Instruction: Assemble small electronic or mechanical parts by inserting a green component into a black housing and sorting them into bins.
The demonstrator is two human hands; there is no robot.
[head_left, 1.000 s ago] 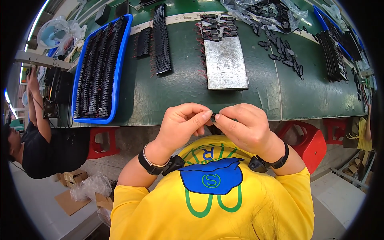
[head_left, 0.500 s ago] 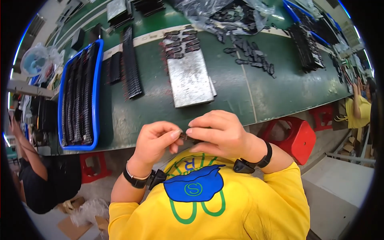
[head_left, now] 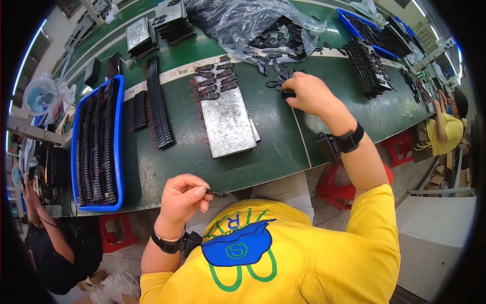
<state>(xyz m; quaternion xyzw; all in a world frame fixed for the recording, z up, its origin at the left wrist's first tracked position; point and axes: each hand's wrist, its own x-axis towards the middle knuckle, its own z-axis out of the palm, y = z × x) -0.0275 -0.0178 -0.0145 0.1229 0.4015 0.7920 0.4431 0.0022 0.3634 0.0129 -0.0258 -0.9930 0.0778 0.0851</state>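
Near the table's front edge, my left hand (head_left: 183, 200) is closed in a pinch on a small black plastic part (head_left: 216, 194). My right hand (head_left: 315, 95) reaches out over the table, thumb and fingertips pinched on another small black plastic part (head_left: 288, 93), beside the loose black parts (head_left: 275, 71). Those spill from a clear plastic bag (head_left: 223, 25). Between my hands lies a silvery metal plate (head_left: 228, 126). Small black parts with thin red wires (head_left: 207, 87) rest in two columns on its far end.
A blue tray (head_left: 120, 152) filled with rows of black parts stands at left. Strips of stacked black parts (head_left: 159, 111) lie beside it. A black stack (head_left: 365, 66) and another blue tray (head_left: 349, 23) are at right. A red stool (head_left: 329, 187) is under the table edge. Other people sit at both sides.
My hands were together in front of my chest; now they are apart. The right has moved forward and right to the loose parts, while the left stays near the edge with a black part.
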